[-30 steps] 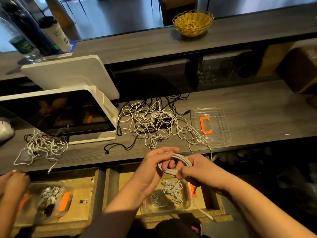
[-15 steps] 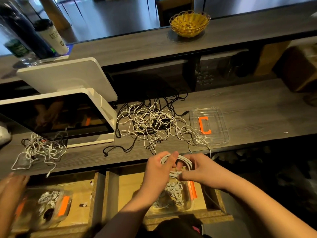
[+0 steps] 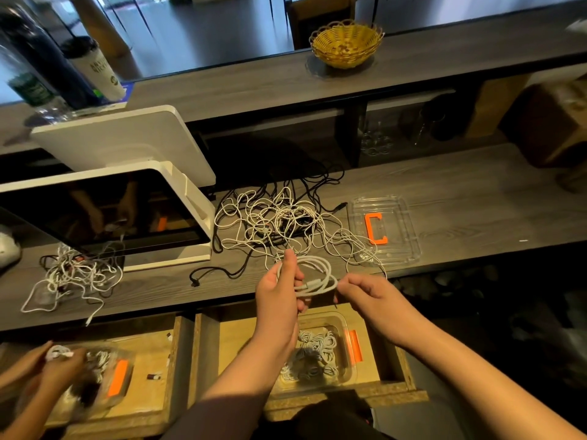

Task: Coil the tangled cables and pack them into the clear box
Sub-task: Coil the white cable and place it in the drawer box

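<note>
My left hand (image 3: 281, 289) grips a coiled white cable (image 3: 317, 277) at the counter's front edge, thumb up along the loops. My right hand (image 3: 365, 292) pinches the coil's right side with curled fingers. Behind them a tangle of white and black cables (image 3: 279, 220) lies on the grey counter (image 3: 460, 198). Below my hands, a clear box (image 3: 346, 374) with an orange latch sits in an open drawer and holds several coiled white cables. Its clear lid (image 3: 398, 249) with an orange clip lies on the counter to the right.
A white screen terminal (image 3: 104, 211) stands at the left, with a smaller cable tangle (image 3: 73, 277) in front of it. Another person's hands (image 3: 54, 363) work over a second clear box (image 3: 117, 379) in the left drawer. A yellow basket (image 3: 346, 42) sits on the upper shelf.
My hands rose from over the drawer to the counter's edge with the coil. My right hand slid to the coil's right side. The other person's hands moved in over the left box.
</note>
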Motion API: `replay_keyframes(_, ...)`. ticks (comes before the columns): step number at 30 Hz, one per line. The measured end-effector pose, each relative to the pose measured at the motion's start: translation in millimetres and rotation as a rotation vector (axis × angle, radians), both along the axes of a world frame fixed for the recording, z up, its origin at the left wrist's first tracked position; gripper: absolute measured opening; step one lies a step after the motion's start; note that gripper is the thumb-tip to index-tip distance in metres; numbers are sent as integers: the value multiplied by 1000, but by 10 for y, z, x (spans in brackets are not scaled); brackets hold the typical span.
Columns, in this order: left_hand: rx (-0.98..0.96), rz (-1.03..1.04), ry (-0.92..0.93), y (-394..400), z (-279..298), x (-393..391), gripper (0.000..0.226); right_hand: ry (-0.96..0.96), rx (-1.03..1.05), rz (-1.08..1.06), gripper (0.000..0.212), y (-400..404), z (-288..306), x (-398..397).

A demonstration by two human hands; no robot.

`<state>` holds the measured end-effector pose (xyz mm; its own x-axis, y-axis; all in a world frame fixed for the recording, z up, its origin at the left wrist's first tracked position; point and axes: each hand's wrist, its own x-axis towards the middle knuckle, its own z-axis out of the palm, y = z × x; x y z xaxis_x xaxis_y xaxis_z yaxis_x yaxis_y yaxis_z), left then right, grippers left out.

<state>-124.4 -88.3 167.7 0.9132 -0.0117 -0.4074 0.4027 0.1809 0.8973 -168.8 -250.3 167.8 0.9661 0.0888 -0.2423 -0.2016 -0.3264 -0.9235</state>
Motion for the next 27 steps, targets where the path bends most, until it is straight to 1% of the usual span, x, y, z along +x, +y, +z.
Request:
replay_keyframes(5,257,197,-101,-149,-25,-21,45,-110,-441,190,24,185,37,-85)
replay_keyframes(8,335,241,-171,-189,-63,-26,46,-142,-537,251,19,255,78,-123)
replay_keyframes(11,386,255,-216,-206,-72,-60,47,-136,-568,302,19,298,110,-176)
replay_keyframes(13,419,242,-279,-216,-55,-92,46,-153,-600,313,19,304,157,-199)
replay_keyframes(16,474,188,-362,-207,-31,-108,46,-213,-698,317,21,280,246,-204)
replay_keyframes(18,538,125,-410,-180,-47,-100,49,-261,-750,309,26,253,303,-200)
replay_keyframes(20,598,41,-445,-164,-67,-96,50,-308,-791,289,33,204,350,-181)
replay_keyframes(22,654,-70,-472,-154,-106,-99,48,-331,-793,269,33,128,370,-156)
replay_keyframes(24,665,-166,-470,-146,-130,-103,48,-355,-747,232,31,42,378,-122)
replay_keyframes(27,597,-292,-377,-138,-97,-109,51,-429,-708,154,40,-76,388,-61)
